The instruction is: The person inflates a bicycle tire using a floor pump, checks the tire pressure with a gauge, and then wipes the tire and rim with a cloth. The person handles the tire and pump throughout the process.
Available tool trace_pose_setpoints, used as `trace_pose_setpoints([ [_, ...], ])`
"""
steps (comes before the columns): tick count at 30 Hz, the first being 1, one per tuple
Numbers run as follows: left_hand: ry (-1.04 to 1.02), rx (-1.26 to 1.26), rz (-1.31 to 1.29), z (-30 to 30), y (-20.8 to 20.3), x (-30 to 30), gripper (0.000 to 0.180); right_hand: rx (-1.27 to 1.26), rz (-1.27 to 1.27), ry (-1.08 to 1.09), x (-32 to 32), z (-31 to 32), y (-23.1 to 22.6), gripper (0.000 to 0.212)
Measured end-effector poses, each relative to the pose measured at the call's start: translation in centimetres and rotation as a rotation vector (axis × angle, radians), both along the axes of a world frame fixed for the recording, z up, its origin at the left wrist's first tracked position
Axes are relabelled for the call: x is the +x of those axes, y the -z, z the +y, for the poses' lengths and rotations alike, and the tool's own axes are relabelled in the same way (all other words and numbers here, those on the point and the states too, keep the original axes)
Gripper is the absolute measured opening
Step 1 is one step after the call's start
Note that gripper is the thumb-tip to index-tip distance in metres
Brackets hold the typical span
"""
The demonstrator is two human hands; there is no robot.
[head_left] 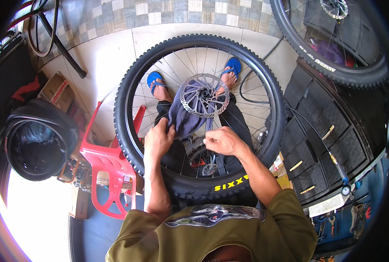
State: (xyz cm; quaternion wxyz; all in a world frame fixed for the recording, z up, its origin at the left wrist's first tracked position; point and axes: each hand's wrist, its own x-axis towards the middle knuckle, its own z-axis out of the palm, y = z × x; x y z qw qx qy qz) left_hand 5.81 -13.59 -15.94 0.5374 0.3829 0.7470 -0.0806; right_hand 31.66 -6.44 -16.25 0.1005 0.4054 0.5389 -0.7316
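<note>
A bicycle wheel with a black knobby tyre (275, 109) lies across my lap, its silver disc brake rotor (187, 106) facing up around the hub (205, 93). A purple-grey cloth (183, 118) passes behind the rotor, among the spokes. My left hand (160, 138) is closed on the cloth's left part, over the near left spokes. On the other side, my right hand (224, 141) is curled into a fist where a narrow strip of the same cloth comes down from the hub. The rotor and hub hide the cloth's middle.
A red plastic chair (111, 168) stands at the left, near stacked black tyres (65, 126) and a cardboard box (57, 91). Another wheel (290, 37) is at the upper right. Beside the black cabinet (321, 126) runs an air hose with a gauge (345, 191); tools (332, 222) hang lower right.
</note>
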Motion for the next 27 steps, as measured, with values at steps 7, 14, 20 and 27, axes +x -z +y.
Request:
trace_pose_setpoints([
  [7, -0.024, 0.068, 0.068, -0.6, 1.2, 1.8, 0.018, -0.179, 0.179, -0.072, -0.2, -1.9, -0.2, 0.032],
  [14, 0.101, 0.065, -0.404, -0.3, 0.1, 1.5, 0.015, -0.041, -0.012, -0.002, -1.3, -0.6, -1.1, 0.027],
  [20, 0.112, 0.028, -0.903, 0.4, -0.2, 2.4, 0.017, -0.113, -0.177, -0.031, 0.8, 0.3, 0.9, 0.027],
  [27, -0.036, -0.166, -1.375, 0.9, -1.0, 2.7, 0.008, 0.166, -0.41, -0.043, 1.4, 0.7, 1.5, 0.03],
])
